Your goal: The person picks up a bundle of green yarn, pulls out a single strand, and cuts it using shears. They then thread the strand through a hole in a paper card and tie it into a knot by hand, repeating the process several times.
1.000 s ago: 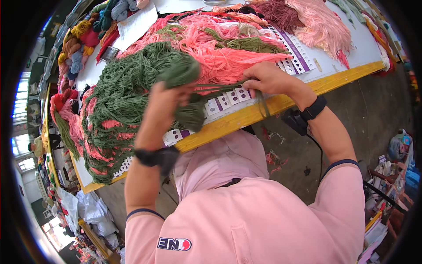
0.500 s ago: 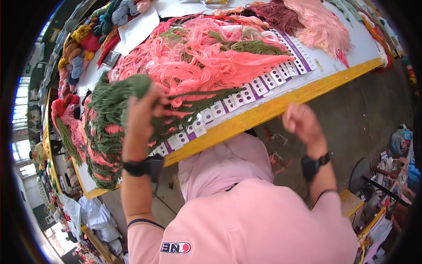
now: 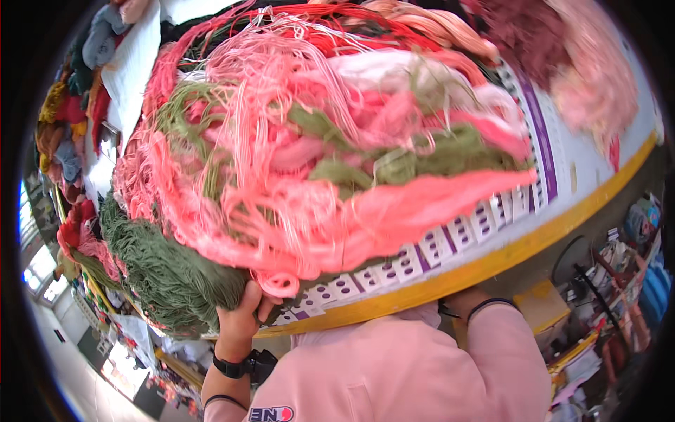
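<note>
At the near left edge of the table, my left hand (image 3: 240,318) is closed around the end of a thick bundle of dark green yarn (image 3: 179,271). The rest of that bundle spreads away to the left. Just beyond my fingers lies a big tangled heap of coral-pink yarn (image 3: 415,214), mixed with olive green yarn (image 3: 450,155) and white strands. My right hand (image 3: 465,301) is low by the table's front edge, near my body. Its fingers are hidden there, so what they hold does not show.
White cards with rows of holes (image 3: 401,266) line the near edge, above the table's yellow rim (image 3: 485,271). Maroon yarn (image 3: 524,42) and pale pink yarn (image 3: 598,84) lie at the far right. Coloured skeins (image 3: 60,112) and a white paper sheet (image 3: 132,70) are at the left.
My left hand has come down to the near edge, bringing the dark green yarn off the pink heap. My right hand has dropped beside the table's rim. The view has moved closer to the table.
</note>
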### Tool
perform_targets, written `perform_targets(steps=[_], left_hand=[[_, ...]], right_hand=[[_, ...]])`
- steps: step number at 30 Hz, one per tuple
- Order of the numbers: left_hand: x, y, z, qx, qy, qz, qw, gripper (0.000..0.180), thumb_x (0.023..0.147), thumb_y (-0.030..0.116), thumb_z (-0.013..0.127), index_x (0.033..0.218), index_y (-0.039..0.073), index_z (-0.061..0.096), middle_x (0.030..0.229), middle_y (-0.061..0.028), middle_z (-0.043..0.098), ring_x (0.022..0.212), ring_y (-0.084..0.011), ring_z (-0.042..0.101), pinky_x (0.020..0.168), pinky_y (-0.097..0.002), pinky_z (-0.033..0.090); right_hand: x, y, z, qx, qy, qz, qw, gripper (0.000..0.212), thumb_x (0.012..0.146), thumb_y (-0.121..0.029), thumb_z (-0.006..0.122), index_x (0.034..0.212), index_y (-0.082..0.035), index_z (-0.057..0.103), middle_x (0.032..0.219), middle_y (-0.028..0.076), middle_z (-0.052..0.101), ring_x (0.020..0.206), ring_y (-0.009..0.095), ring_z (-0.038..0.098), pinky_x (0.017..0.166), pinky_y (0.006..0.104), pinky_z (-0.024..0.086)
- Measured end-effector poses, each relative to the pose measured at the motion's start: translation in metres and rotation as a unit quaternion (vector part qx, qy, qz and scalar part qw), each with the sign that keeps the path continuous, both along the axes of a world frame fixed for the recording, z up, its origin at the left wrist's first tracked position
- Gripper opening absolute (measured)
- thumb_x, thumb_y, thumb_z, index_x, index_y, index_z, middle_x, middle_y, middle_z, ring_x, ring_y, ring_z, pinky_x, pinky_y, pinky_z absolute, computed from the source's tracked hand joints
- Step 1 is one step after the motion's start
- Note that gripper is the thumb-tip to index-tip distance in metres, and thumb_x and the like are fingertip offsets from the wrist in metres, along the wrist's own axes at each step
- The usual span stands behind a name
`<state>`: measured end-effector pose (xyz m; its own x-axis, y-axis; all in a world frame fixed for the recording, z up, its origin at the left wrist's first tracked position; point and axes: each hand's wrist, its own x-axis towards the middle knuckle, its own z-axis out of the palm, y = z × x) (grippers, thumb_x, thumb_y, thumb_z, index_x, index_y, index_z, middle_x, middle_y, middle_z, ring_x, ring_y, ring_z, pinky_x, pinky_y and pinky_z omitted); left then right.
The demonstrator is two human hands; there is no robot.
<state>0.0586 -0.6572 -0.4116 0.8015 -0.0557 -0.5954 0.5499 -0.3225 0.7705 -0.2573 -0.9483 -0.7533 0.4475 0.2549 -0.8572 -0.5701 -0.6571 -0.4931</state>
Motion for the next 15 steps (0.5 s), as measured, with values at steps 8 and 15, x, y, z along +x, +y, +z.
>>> perform_targets(steps=[8, 15], left_hand=[[0.014, 0.016, 0.008, 0.075, 0.124, -0.206, 0.968, 0.01, 0.095, 0.011, 0.057, 0.101, 0.003, 0.056, 0.065, 0.0, 0.05, 0.049, -0.0099, 0.043, 0.045, -0.0257, 0.033], [-0.006, 0.024, 0.013, 0.046, 0.182, -0.138, 0.972, 0.01, 0.091, 0.01, 0.06, 0.082, 0.004, 0.06, 0.062, -0.0004, 0.053, 0.055, -0.0114, 0.049, 0.05, -0.028, 0.039]], right_hand=[[0.024, -0.02, 0.036, 0.038, 0.117, 0.049, 0.991, 0.034, 0.087, -0.024, 0.06, 0.113, -0.004, 0.064, 0.114, 0.016, 0.067, 0.102, 0.027, 0.063, 0.085, 0.0386, 0.048], [0.02, -0.034, 0.079, 0.056, 0.159, 0.085, 0.982, 0.032, 0.088, -0.022, 0.059, 0.114, -0.003, 0.063, 0.114, 0.016, 0.067, 0.102, 0.026, 0.064, 0.085, 0.0374, 0.049]])
